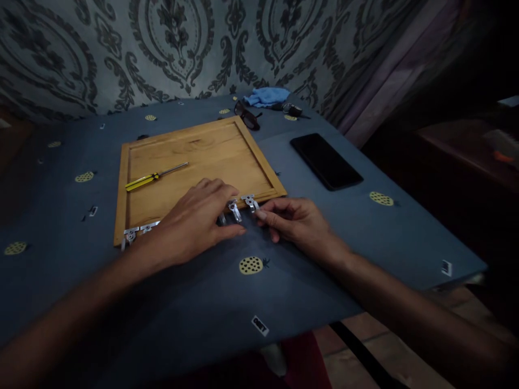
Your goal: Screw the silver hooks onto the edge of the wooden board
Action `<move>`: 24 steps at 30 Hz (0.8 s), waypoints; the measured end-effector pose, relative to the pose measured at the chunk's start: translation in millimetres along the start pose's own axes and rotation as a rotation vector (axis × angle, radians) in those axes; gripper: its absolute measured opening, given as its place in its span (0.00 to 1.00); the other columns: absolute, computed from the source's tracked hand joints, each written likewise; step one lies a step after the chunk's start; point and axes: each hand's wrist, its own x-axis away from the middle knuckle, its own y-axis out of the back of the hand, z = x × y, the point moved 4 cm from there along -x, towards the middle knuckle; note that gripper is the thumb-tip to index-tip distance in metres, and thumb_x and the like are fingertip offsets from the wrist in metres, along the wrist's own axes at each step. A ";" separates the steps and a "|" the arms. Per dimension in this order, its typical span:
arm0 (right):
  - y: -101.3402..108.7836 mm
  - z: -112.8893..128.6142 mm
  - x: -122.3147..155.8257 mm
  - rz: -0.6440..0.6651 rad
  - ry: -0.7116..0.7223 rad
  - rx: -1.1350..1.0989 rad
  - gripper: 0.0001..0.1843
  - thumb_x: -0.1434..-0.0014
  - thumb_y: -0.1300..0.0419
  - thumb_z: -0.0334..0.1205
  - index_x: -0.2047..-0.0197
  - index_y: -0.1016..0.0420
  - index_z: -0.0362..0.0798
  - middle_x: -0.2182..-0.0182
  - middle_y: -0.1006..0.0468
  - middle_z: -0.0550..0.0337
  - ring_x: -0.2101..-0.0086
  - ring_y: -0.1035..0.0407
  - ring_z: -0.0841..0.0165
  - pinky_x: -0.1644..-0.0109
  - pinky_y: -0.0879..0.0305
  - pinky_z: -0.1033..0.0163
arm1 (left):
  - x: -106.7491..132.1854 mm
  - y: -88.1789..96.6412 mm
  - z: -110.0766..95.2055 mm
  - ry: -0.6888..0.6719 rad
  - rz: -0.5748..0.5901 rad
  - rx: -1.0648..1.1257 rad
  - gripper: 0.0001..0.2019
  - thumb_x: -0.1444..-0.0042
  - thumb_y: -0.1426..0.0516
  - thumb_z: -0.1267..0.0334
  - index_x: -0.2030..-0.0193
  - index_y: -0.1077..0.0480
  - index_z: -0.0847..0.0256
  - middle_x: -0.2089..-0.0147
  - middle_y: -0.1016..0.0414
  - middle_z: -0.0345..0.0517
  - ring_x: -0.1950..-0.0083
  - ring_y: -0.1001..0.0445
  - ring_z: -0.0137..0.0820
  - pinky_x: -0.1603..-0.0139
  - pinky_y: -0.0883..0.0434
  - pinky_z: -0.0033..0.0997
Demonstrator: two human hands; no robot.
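A wooden tray-like board point(259, 165) lies on a table covered with a blue cloth. Small metal hinges or brackets line its near edge: two at the left point(135, 232) and others at the right point(250, 203). My left hand point(194, 221) rests palm down over the near edge, fingers curled around a metal bracket point(234, 210). My right hand point(294, 221) lies beside the right corner, fingertips pinched next to the rightmost bracket. A yellow-handled screwdriver point(154, 176) lies on the board.
A black phone point(325, 160) lies to the right of the board. Dark glasses point(247, 115), a blue cloth point(266, 96) and a small dark object point(292, 109) sit at the far edge by the patterned wall. The table's right edge drops to the floor.
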 end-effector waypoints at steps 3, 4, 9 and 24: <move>0.0 -2.5 -2.4 0.011 -0.017 0.001 0.26 0.52 0.26 0.60 0.73 0.23 0.44 0.80 0.28 0.66 0.83 0.40 0.78 0.79 0.47 0.68 | -5.5 -1.1 -4.6 0.052 0.053 -0.044 0.22 0.42 0.33 0.53 0.46 0.29 0.62 0.49 0.26 0.49 0.45 0.30 0.43 0.45 0.31 0.43; 0.0 -3.0 -2.8 0.016 -0.018 0.002 0.26 0.52 0.26 0.60 0.73 0.23 0.44 0.80 0.28 0.66 0.83 0.40 0.78 0.79 0.47 0.68 | -7.3 -1.6 -5.8 0.065 0.062 -0.056 0.21 0.42 0.33 0.53 0.47 0.29 0.62 0.49 0.26 0.49 0.45 0.30 0.44 0.46 0.31 0.43; -0.3 -2.8 -4.2 0.039 -0.002 0.015 0.25 0.50 0.27 0.60 0.72 0.23 0.44 0.81 0.29 0.66 0.83 0.40 0.79 0.79 0.46 0.68 | -14.5 -7.3 -9.8 0.090 0.108 -0.091 0.20 0.41 0.33 0.52 0.50 0.28 0.63 0.47 0.26 0.52 0.43 0.31 0.47 0.43 0.32 0.46; -1.3 -5.2 -5.5 0.058 -0.003 0.026 0.24 0.47 0.29 0.59 0.70 0.22 0.44 0.79 0.27 0.65 0.83 0.44 0.80 0.80 0.51 0.68 | -21.5 -14.8 -13.4 0.125 0.108 -0.155 0.16 0.38 0.36 0.53 0.53 0.26 0.63 0.49 0.25 0.53 0.44 0.30 0.47 0.44 0.31 0.47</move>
